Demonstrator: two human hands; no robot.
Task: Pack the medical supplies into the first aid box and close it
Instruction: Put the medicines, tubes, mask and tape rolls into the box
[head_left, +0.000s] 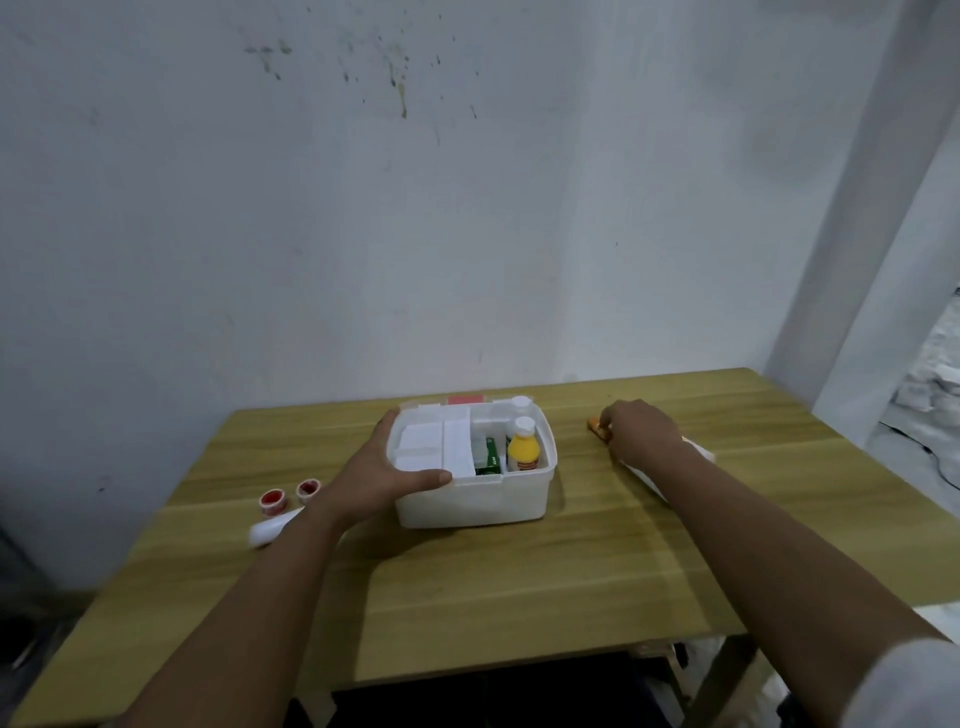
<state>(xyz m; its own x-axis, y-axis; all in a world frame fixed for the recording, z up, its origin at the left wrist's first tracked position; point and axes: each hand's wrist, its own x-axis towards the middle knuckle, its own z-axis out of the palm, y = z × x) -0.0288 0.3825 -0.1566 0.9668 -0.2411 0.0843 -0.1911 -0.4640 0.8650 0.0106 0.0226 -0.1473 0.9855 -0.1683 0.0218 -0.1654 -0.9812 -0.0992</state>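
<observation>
Steadying the open first aid box (470, 499) by its rim, the left hand (384, 467) grips while the right hand (636, 428) closes on a small orange item (595, 427) on the counter (519, 597).

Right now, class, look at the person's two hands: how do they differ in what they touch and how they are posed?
1. The left hand grips the white first aid box at its near left corner; the right hand is apart from the box, on the table.
2. The left hand's thumb lies along the box's rim; the right hand's fingers curl down over a small orange item.

Both are bare and reach forward over the table.
</observation>
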